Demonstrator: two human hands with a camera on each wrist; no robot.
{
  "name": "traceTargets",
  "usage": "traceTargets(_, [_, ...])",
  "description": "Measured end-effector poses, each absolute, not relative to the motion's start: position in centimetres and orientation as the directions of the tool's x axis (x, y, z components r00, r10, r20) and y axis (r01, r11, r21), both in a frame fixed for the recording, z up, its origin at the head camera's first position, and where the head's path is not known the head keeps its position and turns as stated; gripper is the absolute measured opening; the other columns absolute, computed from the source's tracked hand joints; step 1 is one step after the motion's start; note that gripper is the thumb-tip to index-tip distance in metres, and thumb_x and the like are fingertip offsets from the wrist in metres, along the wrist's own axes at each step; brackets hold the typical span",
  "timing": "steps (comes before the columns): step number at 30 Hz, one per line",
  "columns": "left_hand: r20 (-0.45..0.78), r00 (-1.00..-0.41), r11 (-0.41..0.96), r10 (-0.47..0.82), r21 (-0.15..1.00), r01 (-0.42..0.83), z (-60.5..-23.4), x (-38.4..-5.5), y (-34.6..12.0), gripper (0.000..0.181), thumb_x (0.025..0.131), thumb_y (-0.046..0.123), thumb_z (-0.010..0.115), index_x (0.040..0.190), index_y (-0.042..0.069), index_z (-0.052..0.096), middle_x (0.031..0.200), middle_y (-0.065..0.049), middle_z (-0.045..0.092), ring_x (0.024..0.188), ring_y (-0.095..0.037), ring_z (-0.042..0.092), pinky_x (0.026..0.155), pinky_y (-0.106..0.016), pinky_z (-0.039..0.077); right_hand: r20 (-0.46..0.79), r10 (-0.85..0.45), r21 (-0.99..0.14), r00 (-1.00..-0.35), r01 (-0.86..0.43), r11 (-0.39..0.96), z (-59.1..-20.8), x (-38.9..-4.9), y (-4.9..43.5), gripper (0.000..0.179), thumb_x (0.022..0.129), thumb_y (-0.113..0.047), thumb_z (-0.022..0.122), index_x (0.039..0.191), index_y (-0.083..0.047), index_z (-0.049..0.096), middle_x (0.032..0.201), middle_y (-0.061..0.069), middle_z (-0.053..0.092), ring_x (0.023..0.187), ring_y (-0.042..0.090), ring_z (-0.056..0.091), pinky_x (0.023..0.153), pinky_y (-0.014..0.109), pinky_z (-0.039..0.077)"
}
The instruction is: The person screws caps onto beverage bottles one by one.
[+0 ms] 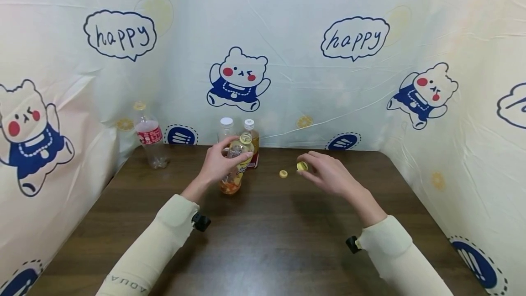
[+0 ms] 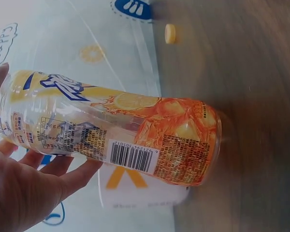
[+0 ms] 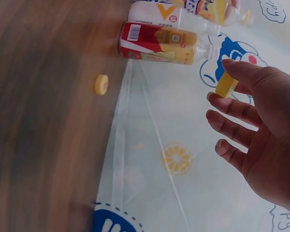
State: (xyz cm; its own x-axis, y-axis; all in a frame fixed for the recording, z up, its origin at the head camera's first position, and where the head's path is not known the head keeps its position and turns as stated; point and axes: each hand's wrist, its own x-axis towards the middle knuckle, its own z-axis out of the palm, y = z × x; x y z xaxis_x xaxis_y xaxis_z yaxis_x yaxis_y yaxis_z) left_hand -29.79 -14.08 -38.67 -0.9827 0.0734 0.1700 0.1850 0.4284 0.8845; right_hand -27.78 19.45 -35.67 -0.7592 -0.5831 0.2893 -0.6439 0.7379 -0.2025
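My left hand point(image 1: 218, 162) grips the upper part of a clear drink bottle point(image 2: 150, 123) with a yellow and orange lemon-print label. Its yellow-rimmed mouth is uncapped in the head view, and it leans a little to the right. I cannot tell whether its base touches the table. To the right, my right hand point(image 1: 330, 175) pinches a yellow bottle cap point(image 3: 226, 86) between thumb and index finger, above the table, with the other fingers loosely spread. Another yellow cap point(image 1: 283, 174) lies on the table between the two hands.
Behind the held bottle stand a white-capped clear bottle point(image 1: 226, 124) and a white-capped bottle with a red and gold label point(image 3: 159, 43). A yellow-capped bottle with a red label point(image 1: 149, 136) stands at the table's back left. Printed curtains point(image 1: 296, 81) surround the dark wooden table point(image 1: 271, 241).
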Motion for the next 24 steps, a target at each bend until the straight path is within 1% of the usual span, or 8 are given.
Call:
traceTargets(4, [0.176, -0.980, 0.427, 0.091, 0.883, 0.198, -38.9, -29.8, -12.8, 0.076, 0.085, 0.057, 0.078, 0.148, 0.024, 0.052, 0.147, -0.014, 0.052, 0.125, -0.041, 0.056, 0.093, -0.061, 0.053, 0.296, -0.590, -0.194, -0.752, -0.652, 0.733, -35.0, -27.9, 18.8, 0.027, 0.099, -0.036, 0.069, 0.122, -0.021, 0.067, 0.097, -0.008, 0.063, 0.075, 0.009, 0.055, 0.063, 0.030, 0.046])
traceTargets(7, [0.176, -0.979, 0.423, 0.100, 0.884, 0.201, -39.0, -29.7, -12.0, 0.075, 0.085, 0.056, 0.079, 0.147, 0.024, 0.052, 0.144, -0.014, 0.054, 0.124, -0.040, 0.057, 0.093, -0.061, 0.053, 0.308, -0.604, -0.195, -0.735, -0.670, 0.716, -34.5, -28.2, 18.2, 0.028, 0.098, -0.034, 0.070, 0.122, -0.019, 0.066, 0.103, -0.006, 0.064, 0.079, 0.011, 0.057, 0.067, 0.032, 0.048])
traceTargets(11, [0.186, -0.975, 0.413, 0.124, 0.883, 0.221, -39.1, -29.7, -11.0, 0.075, 0.083, 0.057, 0.080, 0.146, 0.025, 0.054, 0.136, -0.011, 0.059, 0.119, -0.036, 0.060, 0.092, -0.058, 0.054, 0.329, -0.623, -0.229, -0.710, -0.700, 0.677, -33.6, -28.7, 17.5, 0.028, 0.097, -0.030, 0.073, 0.120, -0.016, 0.066, 0.096, -0.004, 0.064, 0.077, 0.017, 0.058, 0.067, 0.033, 0.048])
traceTargets(14, [0.189, -0.971, 0.405, 0.147, 0.884, 0.234, -39.2, -29.6, -10.3, 0.074, 0.082, 0.059, 0.080, 0.145, 0.028, 0.055, 0.133, -0.009, 0.060, 0.115, -0.034, 0.061, 0.091, -0.055, 0.056, 0.330, -0.627, -0.271, -0.706, -0.707, 0.653, -32.8, -29.1, 17.1, 0.028, 0.097, -0.030, 0.072, 0.120, -0.015, 0.067, 0.090, -0.004, 0.063, 0.074, 0.016, 0.057, 0.065, 0.032, 0.047])
traceTargets(19, [0.186, -0.968, 0.413, 0.168, 0.878, 0.240, -39.0, -29.3, -9.7, 0.069, 0.082, 0.058, 0.080, 0.142, 0.032, 0.056, 0.130, -0.008, 0.061, 0.111, -0.032, 0.062, 0.087, -0.052, 0.057, 0.313, -0.625, -0.333, -0.715, -0.699, 0.633, -31.5, -29.5, 16.6, 0.029, 0.100, -0.031, 0.068, 0.124, -0.015, 0.067, 0.093, -0.004, 0.066, 0.071, 0.013, 0.058, 0.065, 0.032, 0.049])
traceTargets(24, [0.206, -0.959, 0.441, 0.197, 0.854, 0.274, -38.7, -29.0, -9.1, 0.064, 0.084, 0.057, 0.080, 0.139, 0.033, 0.059, 0.126, -0.005, 0.063, 0.107, -0.029, 0.063, 0.084, -0.048, 0.058, 0.293, -0.634, -0.384, -0.716, -0.695, 0.608, -30.4, -29.7, 16.4, 0.029, 0.103, -0.033, 0.064, 0.126, -0.015, 0.067, 0.088, -0.003, 0.064, 0.070, 0.015, 0.057, 0.063, 0.034, 0.049])
